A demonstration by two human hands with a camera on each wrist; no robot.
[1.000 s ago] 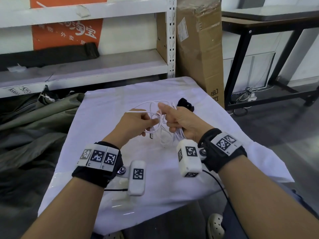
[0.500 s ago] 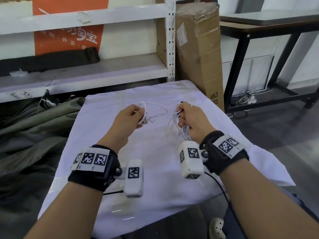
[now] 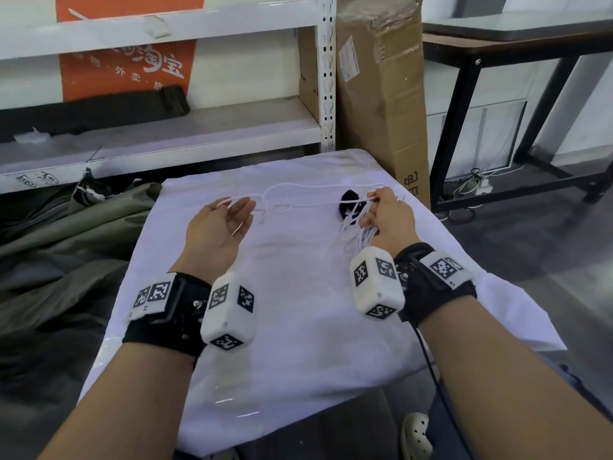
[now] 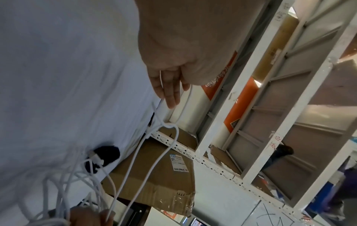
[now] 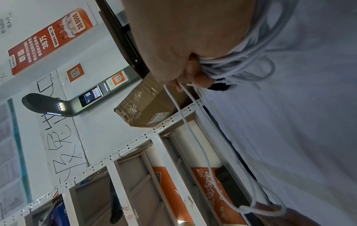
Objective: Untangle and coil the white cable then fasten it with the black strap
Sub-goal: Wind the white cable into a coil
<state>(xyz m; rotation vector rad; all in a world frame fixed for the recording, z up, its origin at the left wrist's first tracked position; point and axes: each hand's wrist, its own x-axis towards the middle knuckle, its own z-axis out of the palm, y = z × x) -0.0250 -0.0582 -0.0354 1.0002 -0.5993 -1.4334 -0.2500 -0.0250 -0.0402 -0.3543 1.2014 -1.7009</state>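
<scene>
The white cable (image 3: 315, 204) stretches across the white cloth (image 3: 298, 293) between my two hands, with a small knot (image 3: 280, 207) near its middle. My left hand (image 3: 219, 224) is palm up with relaxed fingers; a loop of cable lies over the fingers (image 4: 170, 91). My right hand (image 3: 388, 214) grips a bundle of cable loops (image 5: 245, 67) and pinches two strands at the fingertips. The black strap (image 3: 350, 202) lies on the cloth just left of my right hand, partly crossed by the cable, and shows in the left wrist view as the black strap (image 4: 105, 156).
A tall cardboard box (image 3: 381, 94) stands behind the table's far right corner. A white shelf rack (image 3: 166, 127) runs along the back. Green tarpaulin (image 3: 66, 244) lies heaped to the left. A black-framed table (image 3: 514, 44) stands at the right.
My hands have moved apart, drawing the cable out between them. The left hand has turned palm up and opened its fingers. The right hand has moved right with the bundle.
</scene>
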